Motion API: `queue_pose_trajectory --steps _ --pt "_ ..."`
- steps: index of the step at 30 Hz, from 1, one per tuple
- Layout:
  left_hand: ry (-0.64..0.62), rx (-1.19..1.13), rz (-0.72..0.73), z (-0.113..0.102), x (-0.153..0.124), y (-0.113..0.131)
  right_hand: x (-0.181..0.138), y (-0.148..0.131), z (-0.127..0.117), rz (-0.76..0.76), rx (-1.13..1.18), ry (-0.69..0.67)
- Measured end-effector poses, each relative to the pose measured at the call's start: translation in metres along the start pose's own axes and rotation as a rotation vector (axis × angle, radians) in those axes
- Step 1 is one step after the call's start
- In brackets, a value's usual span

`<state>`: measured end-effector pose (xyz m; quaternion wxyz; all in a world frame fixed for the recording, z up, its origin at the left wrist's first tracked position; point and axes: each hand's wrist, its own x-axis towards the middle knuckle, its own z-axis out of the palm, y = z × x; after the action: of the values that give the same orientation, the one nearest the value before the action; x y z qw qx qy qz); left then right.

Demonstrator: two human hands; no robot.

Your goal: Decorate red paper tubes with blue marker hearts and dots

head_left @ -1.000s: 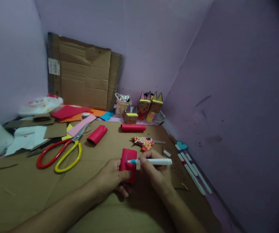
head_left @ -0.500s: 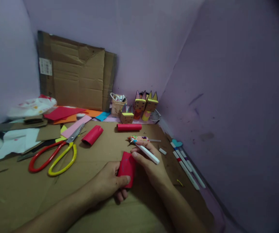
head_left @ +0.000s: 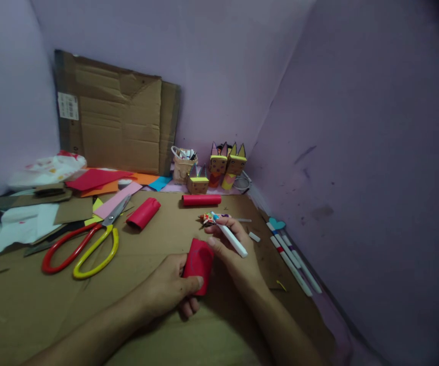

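Note:
My left hand (head_left: 177, 284) grips a short red paper tube (head_left: 199, 264), its thumb lying across the lower front. A faint dark curved line shows on the tube's upper face. In my right hand (head_left: 238, 251) is a white marker (head_left: 232, 239) with a blue end, tilted up and away from the red surface. The fingers of that hand rest close to the tube's top right edge. Beyond them lies a colourful patterned item (head_left: 207, 218), partly hidden by the right hand.
Large scissors (head_left: 97, 239) lie left, near a second red tube (head_left: 143, 213). Another red tube (head_left: 201, 200) lies farther back. White markers (head_left: 291, 264) line the right edge. Cardboard box figures (head_left: 227, 163) and a small basket (head_left: 183, 168) stand behind. Paper scraps (head_left: 97, 180) cover the back left.
The view has shifted slightly. The tube has turned a little in my left hand, so the drawn line shows as a curve. Both hands keep their holds.

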<state>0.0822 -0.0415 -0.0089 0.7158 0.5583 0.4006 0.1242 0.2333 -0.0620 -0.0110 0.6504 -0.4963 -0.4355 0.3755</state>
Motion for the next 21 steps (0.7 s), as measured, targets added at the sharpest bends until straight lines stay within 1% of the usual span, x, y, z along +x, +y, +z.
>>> queue_pose_trajectory --steps 2,5,9,14,18,21 --pt "0.005 0.007 0.013 0.0007 -0.0005 0.0005 -0.0001 0.0000 0.0015 0.011 -0.003 -0.008" --pt "0.009 0.013 0.008 0.0014 -0.0010 0.0024 0.0004 0.0010 0.0019 -0.017 -0.013 0.024" --pt "0.011 0.022 -0.004 0.0020 -0.0013 0.0045 0.0003 0.0020 -0.0001 -0.040 -0.032 0.022" --pt "0.016 -0.004 0.001 0.0017 -0.0003 0.0009 -0.0028 -0.0010 0.0000 -0.089 -0.028 0.040" --pt "0.007 -0.033 0.003 -0.0001 0.0012 -0.0023 -0.0050 -0.0042 0.0002 -0.166 -0.007 0.060" --pt "0.042 -0.094 -0.001 -0.0024 0.0024 -0.0015 -0.0042 -0.0049 -0.0027 -0.199 0.025 0.134"
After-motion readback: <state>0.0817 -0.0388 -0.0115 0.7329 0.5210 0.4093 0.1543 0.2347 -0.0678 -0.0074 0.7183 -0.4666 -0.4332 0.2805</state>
